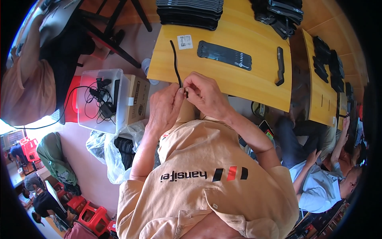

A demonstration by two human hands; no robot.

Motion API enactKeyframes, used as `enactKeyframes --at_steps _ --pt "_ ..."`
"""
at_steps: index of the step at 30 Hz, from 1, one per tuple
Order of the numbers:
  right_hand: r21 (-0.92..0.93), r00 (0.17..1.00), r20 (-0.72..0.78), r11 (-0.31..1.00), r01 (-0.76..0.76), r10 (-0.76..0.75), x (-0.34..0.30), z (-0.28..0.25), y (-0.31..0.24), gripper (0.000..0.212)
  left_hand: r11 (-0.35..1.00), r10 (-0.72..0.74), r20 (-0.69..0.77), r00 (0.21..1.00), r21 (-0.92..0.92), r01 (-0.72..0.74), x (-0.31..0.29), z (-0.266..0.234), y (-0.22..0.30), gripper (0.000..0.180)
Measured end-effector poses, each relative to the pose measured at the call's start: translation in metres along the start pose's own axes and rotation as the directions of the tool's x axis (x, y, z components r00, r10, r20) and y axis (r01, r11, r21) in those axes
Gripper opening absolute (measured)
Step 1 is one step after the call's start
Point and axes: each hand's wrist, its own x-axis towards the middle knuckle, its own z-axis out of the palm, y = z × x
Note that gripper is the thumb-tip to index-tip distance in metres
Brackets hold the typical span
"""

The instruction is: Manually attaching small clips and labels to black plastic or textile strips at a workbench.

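Note:
Both my hands meet over my lap at the near edge of the yellow table (pixel 262 94). Pinched in my left hand (pixel 164 106) is a thin black strip (pixel 175 59), whose far part reaches up across the tabletop. My right hand (pixel 205 92) has its fingertips closed against the left ones, on a small dark piece (pixel 186 95) at the strip's near end. Fingers partly hide this piece, so I cannot tell its kind. Beyond my hands lies a flat dark panel (pixel 225 55) with a row of slots, beside a white label (pixel 184 42).
Stacked black panels (pixel 189 14) and a pile of black parts (pixel 278 16) stand at the table's far side. A narrow black bracket (pixel 280 65) lies at right. Left of me is a clear bin (pixel 98 119) with black cables, beside a cardboard box (pixel 137 99). Other people sit on both sides.

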Motion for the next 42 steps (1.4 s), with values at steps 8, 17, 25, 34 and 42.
enactKeyframes --at_steps 8,17,25,34,42 --pt "0.434 0.958 0.217 0.860 -0.268 0.188 0.005 -0.006 0.007 0.007 0.887 -0.154 0.021 0.988 -0.439 0.147 -0.003 0.007 -0.003 0.019" --pt "-0.093 0.955 0.239 0.975 0.201 -0.174 0.010 -0.018 -0.003 0.006 0.781 -0.218 0.105 0.970 -0.578 0.238 -0.003 -0.006 0.004 0.026" --pt "0.294 0.989 0.146 0.956 -0.020 -0.024 -0.004 -0.005 -0.005 0.007 0.726 -0.139 0.145 0.980 -0.657 0.200 -0.008 -0.001 0.000 0.029" --pt "0.734 0.947 0.226 0.600 -0.319 0.228 -0.007 -0.003 -0.015 0.014 0.477 -0.138 0.167 0.976 -0.852 0.213 -0.006 0.002 0.007 0.035" --pt "0.754 0.930 0.268 0.546 -0.365 0.252 -0.006 -0.002 -0.009 0.014 0.774 -0.184 0.184 0.966 -0.579 0.258 -0.007 -0.009 0.019 0.040"
